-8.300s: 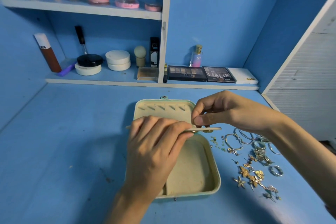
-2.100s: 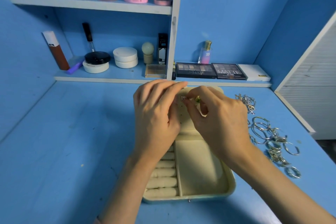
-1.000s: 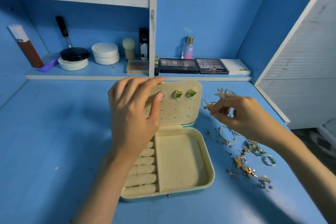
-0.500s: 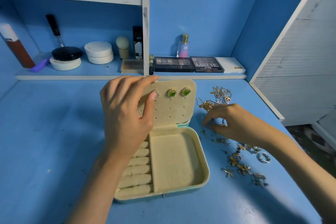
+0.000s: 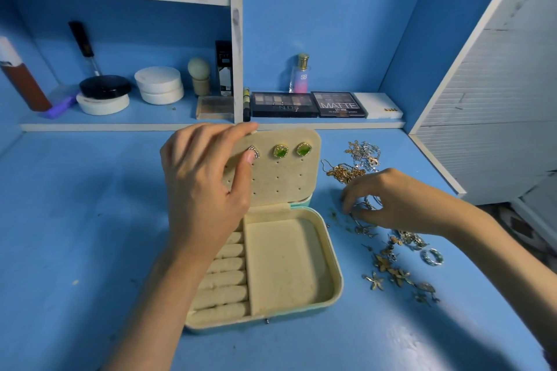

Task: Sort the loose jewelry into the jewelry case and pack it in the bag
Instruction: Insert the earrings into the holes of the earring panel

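The cream jewelry case point(image 5: 337, 271) lies open on the blue table. Its perforated earring panel point(image 5: 280, 181) stands upright. My left hand point(image 5: 205, 187) grips that panel, fingers over its top edge and thumb on the front beside a small silver earring point(image 5: 255, 152). Two green stud earrings point(image 5: 280, 150) sit pinned to the right of it. My right hand point(image 5: 401, 202) is down on the loose jewelry point(image 5: 388, 265) right of the case, fingertips pinching a small silver piece. The ring rolls point(image 5: 224, 280) and the large compartment hold nothing.
Gold and silver chains point(image 5: 358, 159) lie tangled behind my right hand, and a silver ring point(image 5: 432, 256) sits further right. Eyeshadow palettes point(image 5: 284, 104) and cosmetic jars stand on the low shelf behind the case. A white slatted cabinet point(image 5: 497, 99) borders the table's right side.
My right hand has come down from the chains onto the pile nearer the case and closed its fingertips there. The left hand keeps the panel upright.
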The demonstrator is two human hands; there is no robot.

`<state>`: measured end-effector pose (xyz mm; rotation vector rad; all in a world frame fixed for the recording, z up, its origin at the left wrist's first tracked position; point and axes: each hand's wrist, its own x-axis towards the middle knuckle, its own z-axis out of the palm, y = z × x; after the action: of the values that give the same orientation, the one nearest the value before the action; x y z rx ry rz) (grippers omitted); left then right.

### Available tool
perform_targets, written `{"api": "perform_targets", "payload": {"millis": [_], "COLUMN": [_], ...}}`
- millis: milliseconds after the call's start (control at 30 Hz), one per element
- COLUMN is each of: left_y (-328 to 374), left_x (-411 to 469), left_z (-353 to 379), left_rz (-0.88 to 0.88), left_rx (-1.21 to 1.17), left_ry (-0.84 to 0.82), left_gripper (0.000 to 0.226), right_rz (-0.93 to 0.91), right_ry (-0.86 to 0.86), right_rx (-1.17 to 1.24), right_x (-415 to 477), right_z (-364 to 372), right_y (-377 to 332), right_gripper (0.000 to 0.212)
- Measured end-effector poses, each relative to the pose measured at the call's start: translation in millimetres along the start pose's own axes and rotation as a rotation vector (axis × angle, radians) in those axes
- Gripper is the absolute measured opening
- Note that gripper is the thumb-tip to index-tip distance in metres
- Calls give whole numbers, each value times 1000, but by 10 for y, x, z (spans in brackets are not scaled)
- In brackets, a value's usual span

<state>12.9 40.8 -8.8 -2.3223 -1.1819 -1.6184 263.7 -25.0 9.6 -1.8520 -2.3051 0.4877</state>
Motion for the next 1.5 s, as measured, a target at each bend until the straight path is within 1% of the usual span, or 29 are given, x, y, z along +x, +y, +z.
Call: {"api": "perform_targets", "payload": {"millis": [333,533,667,767,900,1033,1167,1300,1500], "left_y": [1,4,1,3,7,5,1,2,0], "left_x": [6,4,5,7,8,6,6,4,1], "left_z": [-9,-11,-11,-12,-13,-14,-15,-12,-12], "left_rz": [2,2,-2,0,0,-2,-5,-3,-3], "left_rx": [-4,-3,-3,-2,-2,-3,-1,-4,-4], "left_ry": [0,-3,-6,-4,-5,-12,-14,-9,-5], "left_gripper": [25,25,26,25,26,25,25,25,25], "right_rz": [-27,-89,-92,-107,-149,-136,-76,-5,15], "right_ry": [48,93,117,161,268,348,385,378,359], "right_rx": [-69,-63,-70,-59,-72,-73,-49,-44,-71], "right_x": [3,40,46,52,91,121,113,100,97], "right_z": [77,132,144,167,252,311,329,308,279], "right_y": [-24,-13,-18,4,43,60,48,54,16], "right_gripper": [11,12,10,8,5,3,6,8,12]}}
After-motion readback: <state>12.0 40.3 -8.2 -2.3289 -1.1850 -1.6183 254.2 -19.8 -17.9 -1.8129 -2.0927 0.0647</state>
